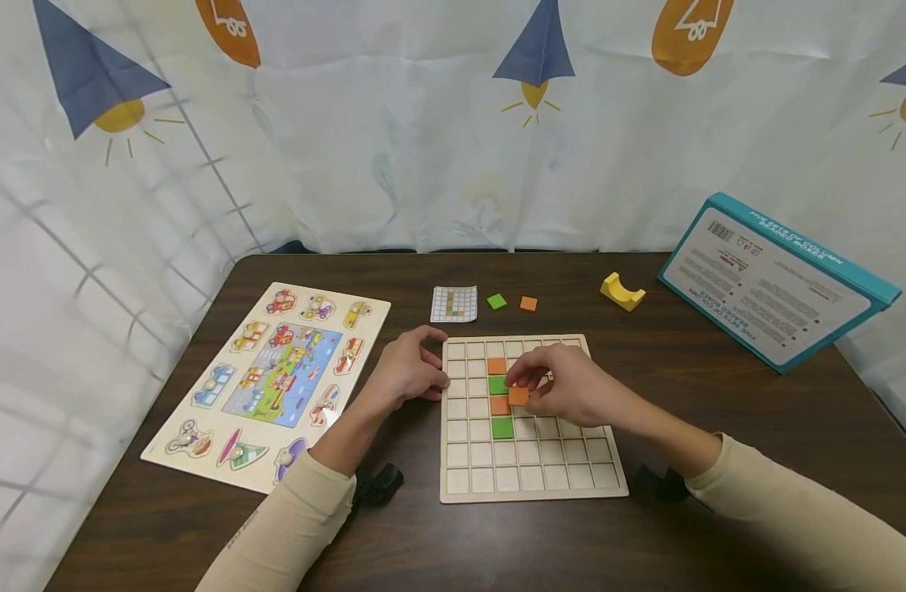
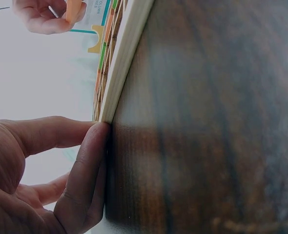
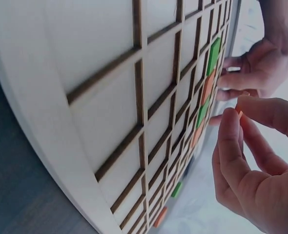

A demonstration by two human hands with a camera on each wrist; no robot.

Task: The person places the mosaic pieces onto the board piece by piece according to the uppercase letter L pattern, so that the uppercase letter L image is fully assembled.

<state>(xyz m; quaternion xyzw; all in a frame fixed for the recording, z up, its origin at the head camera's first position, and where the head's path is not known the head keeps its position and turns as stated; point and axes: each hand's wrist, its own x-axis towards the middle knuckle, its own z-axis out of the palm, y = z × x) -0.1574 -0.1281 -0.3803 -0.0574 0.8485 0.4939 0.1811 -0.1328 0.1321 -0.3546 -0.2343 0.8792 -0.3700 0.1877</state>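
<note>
A pale wooden grid board [image 1: 490,478] lies flat on the dark table. Orange and green square tiles alternate down one of its columns, among them a green tile [image 1: 502,428]. My right hand [image 1: 575,386] pinches an orange tile [image 1: 519,396] between thumb and fingertips, just above the board beside that column. Against the board's left edge rest the thumb and fingers of my left hand [image 1: 409,368]; the left wrist view shows the fingertips [image 2: 101,134] touching the rim. A loose green tile [image 1: 496,302] and a loose orange tile [image 1: 529,304] lie behind the board.
Behind the board is a small printed pattern card [image 1: 454,304]. A wooden knob puzzle [image 1: 271,386] lies at the left. Farther back on the right are a yellow curved block [image 1: 621,293] and a teal box [image 1: 774,279]. A patterned curtain [image 1: 423,148] hangs behind the table.
</note>
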